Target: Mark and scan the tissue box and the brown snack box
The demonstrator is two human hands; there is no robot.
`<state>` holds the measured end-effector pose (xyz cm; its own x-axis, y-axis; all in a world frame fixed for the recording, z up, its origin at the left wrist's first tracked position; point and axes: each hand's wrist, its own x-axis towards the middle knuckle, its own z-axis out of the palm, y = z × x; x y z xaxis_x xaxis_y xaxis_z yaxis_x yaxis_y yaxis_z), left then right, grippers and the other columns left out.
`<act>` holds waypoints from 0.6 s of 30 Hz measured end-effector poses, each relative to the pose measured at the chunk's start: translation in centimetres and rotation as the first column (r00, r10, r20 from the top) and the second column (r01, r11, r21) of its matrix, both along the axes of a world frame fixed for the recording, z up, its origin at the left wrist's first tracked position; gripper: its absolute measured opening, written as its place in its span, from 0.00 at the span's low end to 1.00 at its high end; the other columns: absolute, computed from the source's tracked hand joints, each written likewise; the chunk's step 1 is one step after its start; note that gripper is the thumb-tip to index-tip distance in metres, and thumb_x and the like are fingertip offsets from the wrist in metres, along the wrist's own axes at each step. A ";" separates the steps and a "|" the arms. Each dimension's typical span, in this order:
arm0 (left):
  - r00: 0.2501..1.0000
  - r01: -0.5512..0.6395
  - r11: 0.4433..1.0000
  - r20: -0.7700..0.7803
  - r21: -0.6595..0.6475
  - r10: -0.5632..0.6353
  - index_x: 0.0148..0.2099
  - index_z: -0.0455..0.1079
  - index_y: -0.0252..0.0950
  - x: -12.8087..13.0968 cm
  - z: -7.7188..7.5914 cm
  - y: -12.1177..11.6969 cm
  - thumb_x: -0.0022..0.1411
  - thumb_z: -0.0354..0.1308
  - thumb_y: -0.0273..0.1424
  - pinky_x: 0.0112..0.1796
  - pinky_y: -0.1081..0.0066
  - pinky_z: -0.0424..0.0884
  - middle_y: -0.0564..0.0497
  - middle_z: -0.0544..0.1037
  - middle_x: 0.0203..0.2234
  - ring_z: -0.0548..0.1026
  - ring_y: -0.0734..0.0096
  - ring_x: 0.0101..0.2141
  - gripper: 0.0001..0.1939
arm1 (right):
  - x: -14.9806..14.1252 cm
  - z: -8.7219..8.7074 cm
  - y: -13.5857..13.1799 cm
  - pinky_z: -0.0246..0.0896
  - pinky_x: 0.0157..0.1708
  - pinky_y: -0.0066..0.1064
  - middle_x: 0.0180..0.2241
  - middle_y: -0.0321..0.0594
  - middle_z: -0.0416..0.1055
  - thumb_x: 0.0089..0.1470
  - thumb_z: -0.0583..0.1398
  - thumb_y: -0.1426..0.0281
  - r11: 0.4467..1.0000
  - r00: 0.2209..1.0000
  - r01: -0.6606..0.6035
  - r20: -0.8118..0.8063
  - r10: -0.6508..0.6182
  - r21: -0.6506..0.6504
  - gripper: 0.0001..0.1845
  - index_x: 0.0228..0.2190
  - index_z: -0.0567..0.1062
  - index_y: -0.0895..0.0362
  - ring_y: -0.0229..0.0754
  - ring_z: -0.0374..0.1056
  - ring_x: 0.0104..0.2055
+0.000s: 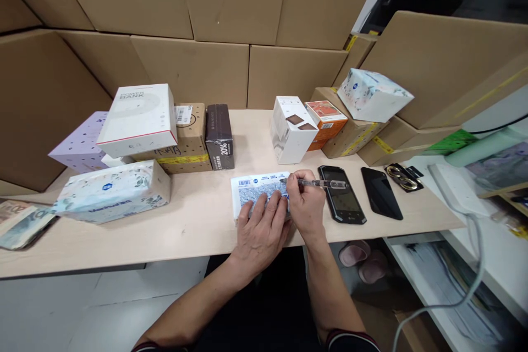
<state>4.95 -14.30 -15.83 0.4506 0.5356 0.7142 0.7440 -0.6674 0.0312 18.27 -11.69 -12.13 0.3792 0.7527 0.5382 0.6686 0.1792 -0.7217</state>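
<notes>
A white printed pack (252,190) with a barcode lies flat near the front edge of the light wooden table (198,225). My left hand (260,229) rests flat on it, fingers stretched out, pressing it down. My right hand (306,203) is closed round a clear pen (319,182), with the tip touching the pack's top right part. The pen's far end reaches over a black rugged phone (341,193) just to the right.
A second black phone (381,192) and scissors (403,176) lie to the right. A floral tissue pack (112,191), a power bank box (138,119), a dark box (219,135) and a white box (291,128) stand behind. Cardboard boxes wall the back. Slippers (361,258) sit below.
</notes>
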 end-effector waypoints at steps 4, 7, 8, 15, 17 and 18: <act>1.000 0.000 1.000 0.002 0.001 0.000 0.61 0.69 0.36 0.0 0.1 0.0 0.67 0.58 0.36 0.57 0.57 0.55 0.46 0.78 0.55 0.75 0.56 0.52 0.22 | 0.0 0.0 0.0 0.58 0.28 0.29 0.22 0.32 0.70 0.63 0.52 0.61 1.000 1.000 0.012 0.001 -0.012 0.003 0.13 0.28 0.67 0.52 0.37 0.65 0.23; 1.000 0.002 1.000 0.002 0.011 -0.002 0.60 0.70 0.35 0.0 0.1 0.0 0.67 0.58 0.35 0.56 0.57 0.56 0.47 0.78 0.55 0.75 0.56 0.52 0.21 | 0.1 0.0 0.0 0.58 0.28 0.29 0.22 0.32 0.70 0.63 0.53 0.61 1.000 1.000 -0.003 -0.009 0.003 0.009 0.13 0.29 0.67 0.53 0.37 0.65 0.23; 1.000 0.003 1.000 0.002 0.015 -0.003 0.60 0.70 0.34 0.0 0.1 0.1 0.67 0.58 0.35 0.56 0.57 0.56 0.47 0.78 0.55 0.75 0.56 0.52 0.21 | 0.2 -0.1 0.0 0.58 0.27 0.29 0.22 0.32 0.69 0.63 0.53 0.61 1.000 1.000 -0.009 -0.012 0.010 0.007 0.13 0.29 0.67 0.53 0.37 0.65 0.23; 1.000 -0.009 0.999 0.001 0.031 0.009 0.60 0.70 0.35 0.0 0.1 0.1 0.67 0.58 0.35 0.55 0.58 0.56 0.47 0.77 0.55 0.74 0.57 0.52 0.21 | 0.1 -1.0 -0.2 0.60 0.25 0.27 0.23 0.30 0.68 0.63 0.55 0.59 0.995 0.939 -0.024 -0.338 0.056 0.100 0.12 0.32 0.67 0.54 0.34 0.64 0.22; 1.000 -0.013 0.999 0.002 0.032 0.013 0.59 0.70 0.35 0.0 0.1 0.1 0.67 0.58 0.35 0.55 0.58 0.56 0.48 0.77 0.55 0.74 0.57 0.52 0.21 | 0.5 -1.6 -0.5 0.60 0.23 0.26 0.25 0.30 0.68 0.63 0.55 0.58 0.986 0.891 0.041 -0.452 0.037 0.162 0.12 0.35 0.68 0.54 0.33 0.63 0.21; 1.000 -0.013 0.999 0.003 0.033 0.013 0.59 0.70 0.35 0.0 0.0 0.1 0.67 0.58 0.36 0.56 0.58 0.56 0.48 0.77 0.55 0.74 0.57 0.52 0.21 | 0.9 -1.8 -0.6 0.61 0.24 0.27 0.28 0.32 0.70 0.63 0.56 0.59 0.982 0.892 0.081 -0.452 0.006 0.173 0.11 0.37 0.68 0.54 0.33 0.64 0.22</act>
<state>4.99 -14.21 -15.80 0.4413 0.5175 0.7331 0.7528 -0.6582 0.0114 19.22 -12.34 -13.94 0.6385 0.6387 0.4293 0.2896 0.3174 -0.9030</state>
